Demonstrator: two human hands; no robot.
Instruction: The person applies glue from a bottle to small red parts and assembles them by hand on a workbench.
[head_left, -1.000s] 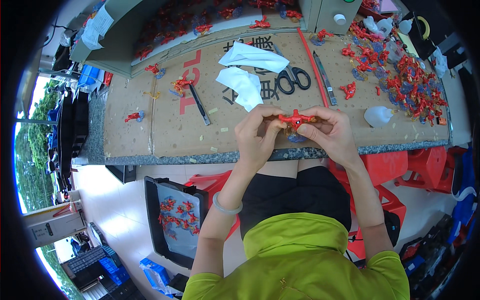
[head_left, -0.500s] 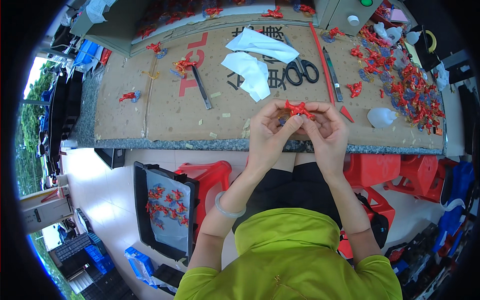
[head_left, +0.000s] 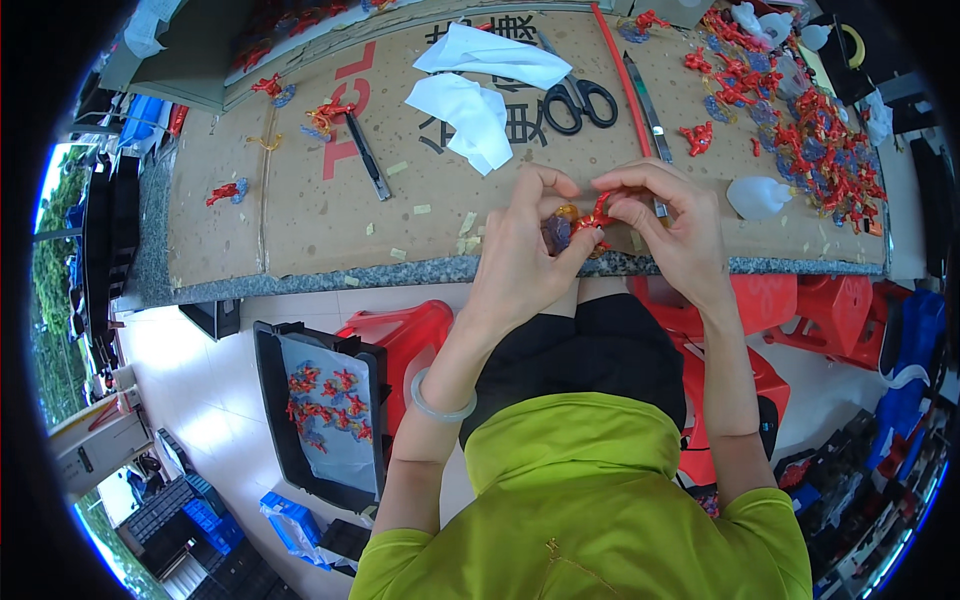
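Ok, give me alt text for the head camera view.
Both hands, left hand and right hand, pinch a small red plastic piece over the edge of a cardboard-covered bench. Scissors, white cloths and a pile of red pieces lie beyond.

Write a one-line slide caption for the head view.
Both hands, left hand and right hand, pinch a small red plastic piece above the edge of a cardboard-covered bench, scissors behind.
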